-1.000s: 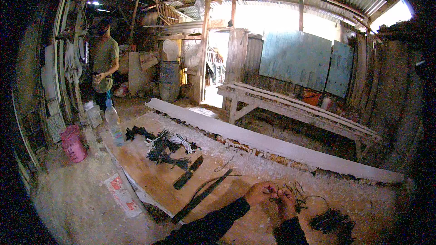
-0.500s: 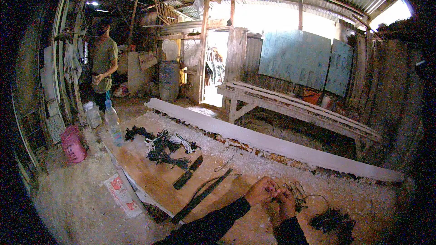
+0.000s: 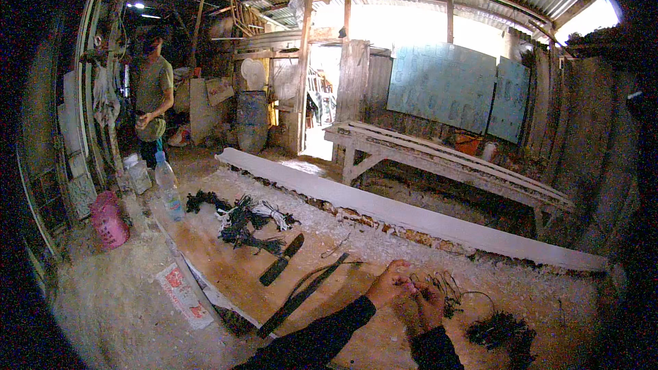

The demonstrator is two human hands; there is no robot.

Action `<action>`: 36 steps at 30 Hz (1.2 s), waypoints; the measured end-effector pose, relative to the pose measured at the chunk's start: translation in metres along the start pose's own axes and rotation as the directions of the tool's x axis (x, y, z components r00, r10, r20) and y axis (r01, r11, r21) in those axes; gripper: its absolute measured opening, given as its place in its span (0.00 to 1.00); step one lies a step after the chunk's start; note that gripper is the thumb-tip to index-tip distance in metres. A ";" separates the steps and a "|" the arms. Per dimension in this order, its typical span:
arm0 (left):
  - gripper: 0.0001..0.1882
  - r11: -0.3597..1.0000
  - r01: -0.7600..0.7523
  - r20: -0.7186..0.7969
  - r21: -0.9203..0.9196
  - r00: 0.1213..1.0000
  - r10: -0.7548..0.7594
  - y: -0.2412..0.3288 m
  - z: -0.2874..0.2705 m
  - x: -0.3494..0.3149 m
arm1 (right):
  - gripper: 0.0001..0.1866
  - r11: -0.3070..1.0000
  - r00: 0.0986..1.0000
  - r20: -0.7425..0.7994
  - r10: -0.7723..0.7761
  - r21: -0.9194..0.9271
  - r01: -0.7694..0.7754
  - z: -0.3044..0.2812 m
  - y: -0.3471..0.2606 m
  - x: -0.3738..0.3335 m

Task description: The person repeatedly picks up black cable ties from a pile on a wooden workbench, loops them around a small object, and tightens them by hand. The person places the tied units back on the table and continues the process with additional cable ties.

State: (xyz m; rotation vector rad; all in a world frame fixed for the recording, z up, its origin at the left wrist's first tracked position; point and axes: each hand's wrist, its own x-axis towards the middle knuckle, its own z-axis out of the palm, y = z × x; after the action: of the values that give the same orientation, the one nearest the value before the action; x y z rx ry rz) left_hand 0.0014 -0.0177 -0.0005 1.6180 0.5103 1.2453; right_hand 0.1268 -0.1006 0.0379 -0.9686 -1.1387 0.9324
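My left hand (image 3: 387, 284) and my right hand (image 3: 429, 305) are close together over the board-topped table (image 3: 370, 342). Their fingertips are closed in pinches, and what is between them is too small to make out. Thin dark cord (image 3: 449, 289) loops out right beside my right hand. To the right lies a dark tangled bundle of cords (image 3: 502, 332). Left of my hands rest a long dark flat strip (image 3: 305, 294) and a shorter dark knife-like blade (image 3: 282, 260). Farther left are bunches of black cords (image 3: 240, 223) and a white bunch (image 3: 271, 212).
A clear bottle (image 3: 168, 188) stands at the table's left corner. A long white beam (image 3: 411, 216) runs along the far edge amid pale crumbs. A wooden bench (image 3: 445, 164) is beyond. At back left stands a person (image 3: 155, 89); a pink sack (image 3: 110, 219) sits on the floor.
My hands have come slightly apart, the left fingers lifting and loosening a little, the right shifting slightly down. The view has moved slightly. Things on the table stay in place.
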 end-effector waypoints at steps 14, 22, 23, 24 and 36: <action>0.23 0.715 -0.393 0.201 0.578 0.918 0.343 0.011 0.006 -0.004 | 0.03 0.995 0.994 -0.056 -0.089 -0.053 0.086 -0.007 0.031 0.009; 0.21 0.986 -0.001 0.030 0.169 1.000 -0.004 -0.017 0.006 -0.001 | 0.05 0.990 0.990 -0.028 -0.138 0.015 0.139 -0.005 0.034 0.006; 0.20 0.992 -0.002 0.032 0.123 0.999 -0.002 -0.023 0.007 0.001 | 0.04 0.990 0.997 0.004 -0.074 0.117 0.073 -0.004 0.032 0.006; 0.18 0.997 -0.030 0.014 0.066 0.999 0.029 -0.029 0.010 0.002 | 0.03 0.974 0.999 0.028 -0.038 0.226 0.030 -0.003 0.030 0.005; 0.09 0.990 -0.068 0.049 0.127 0.997 0.062 -0.055 0.011 0.003 | 0.11 0.727 0.938 0.214 0.272 0.593 -0.346 -0.008 0.024 0.004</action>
State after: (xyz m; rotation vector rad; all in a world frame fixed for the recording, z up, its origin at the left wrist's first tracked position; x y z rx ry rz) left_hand 0.0244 0.0030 -0.0472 1.7797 0.5224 1.2430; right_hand 0.1326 -0.0908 0.0154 -0.5576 -0.6695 1.5382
